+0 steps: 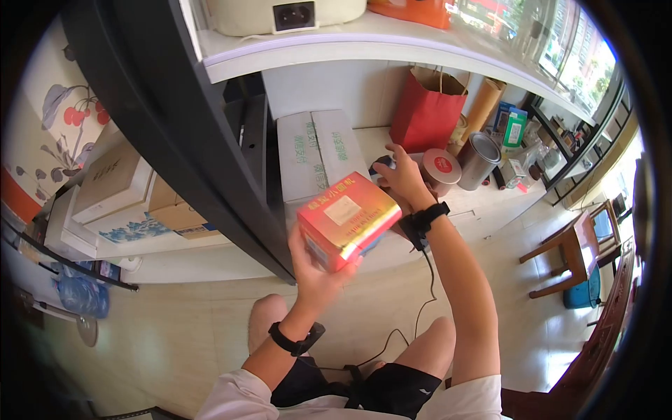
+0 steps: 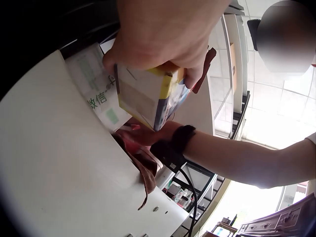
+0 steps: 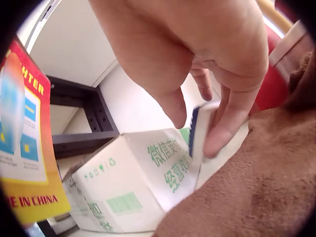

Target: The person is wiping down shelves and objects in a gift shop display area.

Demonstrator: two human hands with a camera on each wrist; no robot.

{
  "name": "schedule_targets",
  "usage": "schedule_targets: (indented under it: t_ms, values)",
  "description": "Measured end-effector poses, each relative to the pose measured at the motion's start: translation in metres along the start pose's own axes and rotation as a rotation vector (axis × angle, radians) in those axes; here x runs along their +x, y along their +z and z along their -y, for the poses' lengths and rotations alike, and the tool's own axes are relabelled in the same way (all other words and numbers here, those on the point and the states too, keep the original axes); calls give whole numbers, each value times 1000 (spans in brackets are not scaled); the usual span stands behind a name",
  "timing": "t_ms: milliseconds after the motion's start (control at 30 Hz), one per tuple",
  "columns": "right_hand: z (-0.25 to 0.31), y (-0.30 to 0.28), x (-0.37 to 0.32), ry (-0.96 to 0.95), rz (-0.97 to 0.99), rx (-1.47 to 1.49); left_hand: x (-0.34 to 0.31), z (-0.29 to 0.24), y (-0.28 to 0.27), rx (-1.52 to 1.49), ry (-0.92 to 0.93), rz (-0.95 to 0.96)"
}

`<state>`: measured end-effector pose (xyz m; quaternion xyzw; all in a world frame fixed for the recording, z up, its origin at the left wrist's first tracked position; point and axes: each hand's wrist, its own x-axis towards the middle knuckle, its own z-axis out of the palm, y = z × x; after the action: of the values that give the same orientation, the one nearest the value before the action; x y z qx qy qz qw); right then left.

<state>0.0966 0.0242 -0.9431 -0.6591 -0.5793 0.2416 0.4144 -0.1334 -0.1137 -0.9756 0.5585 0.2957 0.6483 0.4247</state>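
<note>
My left hand (image 1: pixel 318 269) grips a red and yellow cardboard box (image 1: pixel 348 210), thumb and fingers around its sides. Its printed side (image 3: pixel 24 143) shows "HTER" and "MADE IN CHINA" in the right wrist view; a white and yellow face (image 2: pixel 140 94) appears in the left wrist view. Over the lower shelf, my right hand (image 1: pixel 406 180) has its fingers spread around a small white thing with a blue toothed edge (image 3: pixel 200 129). One finger overlaps this thing, while the thumb stands a little apart. A brown cloth (image 3: pixel 247 177) covers part of the right wrist view.
A white carton with green print (image 1: pixel 318 150) stands left of my right hand. Beyond are a red paper bag (image 1: pixel 428 108), a round tin with a red label (image 1: pixel 441 168) and a grey canister (image 1: pixel 479 159). The upper shelf (image 1: pixel 420 45) overhangs; a black post (image 1: pixel 189 133) rises at left.
</note>
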Motion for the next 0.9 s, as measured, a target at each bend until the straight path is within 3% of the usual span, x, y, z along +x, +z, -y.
schedule_targets:
  t_ms: [33, 133, 233, 333, 467, 600, 700, 800, 833, 900]
  values:
    - [1, -3, 1, 38, 62, 51, 2, -2, 2, -39, -18, -19]
    - [-5, -15, -8, -78, 26, -95, 8, -9, 5, -88, -3, -26]
    - [-38, -23, -28, -371, 8, -373, 14, -9, 2, -77, 1, -36]
    - [-34, -17, -79, -313, -34, -714, 15, -6, -3, -80, -10, -45]
    - [-44, 0, -98, -381, -180, -804, 13, -8, -5, -107, -49, -67]
    - [-30, 0, -110, -162, -93, -815, 8, -5, -13, -117, -67, -54]
    - [-45, -2, -109, -263, -155, -767, 5, -5, -16, -118, -63, -32]
    - [-42, -32, -103, -250, 10, -289, 2, -4, -20, -106, -68, 4]
    - [-30, -44, -105, -96, 46, -13, 1, -5, -20, -102, -65, 19]
    - [2, -71, -110, -41, 82, 286, -1, 1, -21, -85, -59, 52]
